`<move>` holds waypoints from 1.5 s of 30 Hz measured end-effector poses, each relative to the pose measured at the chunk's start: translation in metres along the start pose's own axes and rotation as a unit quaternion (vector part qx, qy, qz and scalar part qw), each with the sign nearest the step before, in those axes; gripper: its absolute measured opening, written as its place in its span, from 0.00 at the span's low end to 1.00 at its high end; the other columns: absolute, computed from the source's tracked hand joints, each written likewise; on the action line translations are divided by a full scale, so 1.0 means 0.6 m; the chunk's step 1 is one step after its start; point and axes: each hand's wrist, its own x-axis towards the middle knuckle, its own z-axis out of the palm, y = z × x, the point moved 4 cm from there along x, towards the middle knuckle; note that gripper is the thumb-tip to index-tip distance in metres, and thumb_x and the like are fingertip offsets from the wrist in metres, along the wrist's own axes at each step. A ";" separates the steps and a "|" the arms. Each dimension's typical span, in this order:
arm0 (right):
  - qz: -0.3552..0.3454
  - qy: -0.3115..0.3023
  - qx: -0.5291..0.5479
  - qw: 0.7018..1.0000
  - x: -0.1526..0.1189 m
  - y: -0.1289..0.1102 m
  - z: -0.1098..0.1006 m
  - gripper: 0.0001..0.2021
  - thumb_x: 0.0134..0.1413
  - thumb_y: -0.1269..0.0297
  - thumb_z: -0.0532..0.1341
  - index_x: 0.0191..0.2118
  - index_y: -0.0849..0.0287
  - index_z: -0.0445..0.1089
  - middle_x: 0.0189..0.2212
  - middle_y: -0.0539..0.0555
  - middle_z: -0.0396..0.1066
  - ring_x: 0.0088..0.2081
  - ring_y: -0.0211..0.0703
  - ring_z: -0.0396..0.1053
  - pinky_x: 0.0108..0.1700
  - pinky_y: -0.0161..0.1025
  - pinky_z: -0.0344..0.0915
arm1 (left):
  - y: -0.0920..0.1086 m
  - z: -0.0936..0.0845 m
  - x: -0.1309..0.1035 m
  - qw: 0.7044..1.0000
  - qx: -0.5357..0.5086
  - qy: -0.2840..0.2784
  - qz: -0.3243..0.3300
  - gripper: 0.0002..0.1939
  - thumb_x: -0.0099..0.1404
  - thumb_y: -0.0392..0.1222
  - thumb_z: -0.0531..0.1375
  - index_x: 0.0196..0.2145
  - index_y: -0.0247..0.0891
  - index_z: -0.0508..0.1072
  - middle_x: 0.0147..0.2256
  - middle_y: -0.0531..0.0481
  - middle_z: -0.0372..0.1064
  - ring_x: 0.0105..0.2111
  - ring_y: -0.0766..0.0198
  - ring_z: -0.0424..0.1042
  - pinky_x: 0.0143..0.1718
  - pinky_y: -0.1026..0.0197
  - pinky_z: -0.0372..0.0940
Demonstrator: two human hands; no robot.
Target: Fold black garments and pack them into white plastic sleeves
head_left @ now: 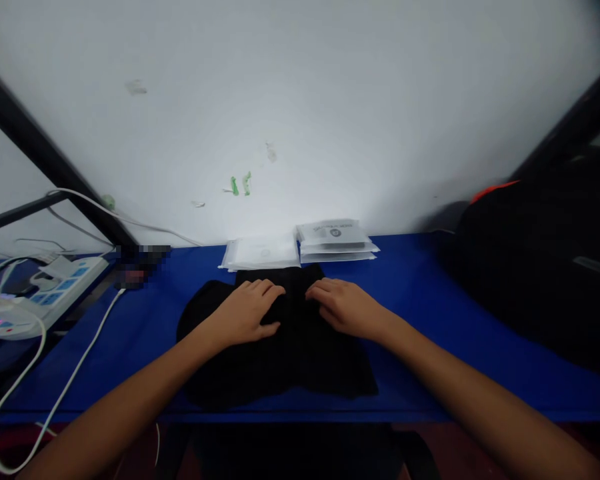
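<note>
While left hand and right hand rest on black cloth, each grip apart, white packets at one o'clock bear dark lettering, illegible, and round logo.

Glossy blue tabletop, pale wall behind, torn green scraps stuck on it, slanting black frame post at left, white power strip with blue socket panels, looping white cable, bulky black mass at right, orange-edged, perhaps a bag, too dark to tell.
</note>
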 end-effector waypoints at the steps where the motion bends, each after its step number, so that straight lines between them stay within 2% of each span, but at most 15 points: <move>1: -0.002 0.006 0.008 1.000 0.000 -0.002 0.000 0.16 0.51 0.78 0.52 0.45 0.62 0.68 0.41 0.60 0.73 0.43 0.50 0.70 0.46 0.48 0.68 | -0.001 0.001 0.003 1.000 0.012 0.006 -0.002 0.20 0.60 0.42 0.59 0.51 0.37 0.66 0.45 0.42 0.70 0.45 0.50 0.70 0.45 0.52 0.63; 4: -0.017 0.061 0.039 0.997 0.000 -0.009 -0.008 0.21 0.53 0.72 0.55 0.54 0.62 0.62 0.52 0.64 0.67 0.53 0.54 0.65 0.53 0.52 0.65 | -0.001 -0.007 0.007 0.999 0.001 0.049 -0.019 0.15 0.63 0.38 0.54 0.48 0.36 0.68 0.42 0.41 0.72 0.42 0.52 0.71 0.44 0.51 0.64; 7: -0.035 0.110 0.058 0.992 0.000 -0.015 -0.014 0.33 0.50 0.64 0.62 0.62 0.62 0.53 0.61 0.68 0.57 0.61 0.58 0.56 0.59 0.55 0.59 | 0.007 -0.024 0.008 0.988 -0.121 0.089 -0.017 0.16 0.66 0.39 0.53 0.51 0.37 0.67 0.47 0.42 0.71 0.46 0.54 0.71 0.48 0.51 0.65; 11: -0.083 0.120 0.063 0.987 -0.002 -0.022 -0.014 0.24 0.44 0.72 0.59 0.51 0.59 0.60 0.54 0.64 0.66 0.56 0.55 0.63 0.56 0.55 0.61 | 0.004 -0.032 0.014 0.960 -0.277 0.004 0.035 0.18 0.64 0.47 0.60 0.51 0.44 0.69 0.49 0.47 0.71 0.48 0.56 0.71 0.51 0.53 0.65; 14: -0.110 0.125 0.061 0.984 -0.004 -0.025 -0.015 0.19 0.40 0.76 0.56 0.43 0.57 0.62 0.50 0.63 0.70 0.52 0.55 0.66 0.53 0.54 0.63 | -0.052 -0.030 0.027 0.960 -0.279 0.022 0.010 0.14 0.66 0.49 0.58 0.47 0.43 0.72 0.45 0.48 0.73 0.46 0.57 0.72 0.50 0.54 0.64; 16: -0.119 0.113 0.067 0.984 -0.003 -0.028 -0.014 0.18 0.39 0.78 0.54 0.39 0.57 0.62 0.50 0.64 0.70 0.53 0.54 0.66 0.52 0.53 0.64 | -0.110 -0.024 0.038 0.976 -0.199 0.074 -0.056 0.12 0.69 0.47 0.53 0.44 0.42 0.72 0.43 0.47 0.74 0.45 0.57 0.72 0.48 0.55 0.64; 18: -0.107 0.077 0.073 0.989 -0.001 -0.029 -0.011 0.18 0.37 0.79 0.53 0.38 0.57 0.62 0.49 0.63 0.71 0.51 0.53 0.68 0.50 0.50 0.65 | -0.162 -0.011 0.050 0.989 -0.095 0.068 -0.096 0.11 0.68 0.41 0.53 0.45 0.39 0.71 0.44 0.44 0.73 0.45 0.55 0.71 0.48 0.53 0.63; 20: -0.070 0.028 0.076 0.994 0.002 -0.028 -0.009 0.23 0.36 0.80 0.54 0.44 0.59 0.64 0.46 0.62 0.72 0.48 0.51 0.70 0.48 0.48 0.66 | -0.200 0.004 0.061 0.992 -0.046 0.030 -0.117 0.11 0.65 0.37 0.54 0.44 0.38 0.71 0.39 0.44 0.73 0.39 0.56 0.72 0.42 0.55 0.64; 23: -0.035 -0.044 0.049 0.997 0.002 -0.029 -0.008 0.37 0.36 0.80 0.57 0.59 0.64 0.58 0.47 0.63 0.71 0.46 0.52 0.70 0.48 0.47 0.66 | -0.216 0.010 0.068 0.993 -0.031 0.011 -0.111 0.10 0.62 0.32 0.54 0.39 0.38 0.72 0.33 0.47 0.72 0.33 0.59 0.71 0.37 0.59 0.64; 25: -0.041 -0.072 0.013 0.996 0.000 -0.031 -0.008 0.38 0.38 0.79 0.59 0.61 0.65 0.57 0.48 0.64 0.70 0.46 0.52 0.70 0.49 0.49 0.66 | -0.206 0.002 0.064 0.994 -0.018 0.022 -0.102 0.13 0.62 0.30 0.51 0.38 0.38 0.73 0.38 0.45 0.71 0.37 0.58 0.70 0.39 0.58 0.64; 28: -0.050 -0.063 -0.020 0.997 -0.004 -0.031 -0.008 0.31 0.40 0.80 0.59 0.55 0.64 0.65 0.46 0.63 0.72 0.45 0.51 0.71 0.47 0.47 0.69 | -0.171 -0.021 0.049 0.994 0.027 0.074 -0.077 0.16 0.62 0.29 0.50 0.43 0.35 0.72 0.43 0.41 0.66 0.41 0.56 0.67 0.43 0.54 0.64; 32: -0.156 0.074 -0.001 0.985 -0.012 -0.044 -0.020 0.29 0.48 0.79 0.56 0.59 0.68 0.59 0.55 0.67 0.67 0.56 0.53 0.66 0.52 0.49 0.69 | -0.096 -0.045 0.022 0.990 0.052 0.131 -0.025 0.21 0.60 0.31 0.54 0.52 0.31 0.66 0.42 0.39 0.61 0.43 0.52 0.63 0.46 0.48 0.65; 36: -0.245 0.206 -0.004 0.947 -0.020 -0.068 -0.032 0.24 0.62 0.76 0.48 0.63 0.68 0.52 0.57 0.68 0.66 0.63 0.52 0.57 0.57 0.52 0.67 | -0.010 -0.049 -0.008 0.990 -0.057 0.124 0.031 0.31 0.62 0.35 0.55 0.62 0.40 0.55 0.46 0.42 0.58 0.45 0.53 0.62 0.49 0.47 0.65; 39: -0.220 0.214 -0.072 0.949 -0.009 -0.075 -0.018 0.20 0.63 0.77 0.48 0.60 0.71 0.57 0.53 0.69 0.69 0.59 0.52 0.63 0.55 0.50 0.69 | 0.030 -0.040 -0.026 0.986 -0.119 0.101 0.054 0.44 0.57 0.35 0.60 0.67 0.38 0.45 0.50 0.38 0.56 0.50 0.50 0.61 0.51 0.47 0.66; 45: -0.038 0.104 -0.128 0.986 0.032 -0.050 0.029 0.18 0.59 0.79 0.51 0.54 0.71 0.64 0.43 0.68 0.73 0.45 0.53 0.72 0.44 0.49 0.74 | 0.034 -0.004 -0.024 0.994 -0.053 0.086 0.031 0.46 0.52 0.23 0.51 0.68 0.35 0.43 0.57 0.35 0.56 0.57 0.47 0.58 0.58 0.41 0.59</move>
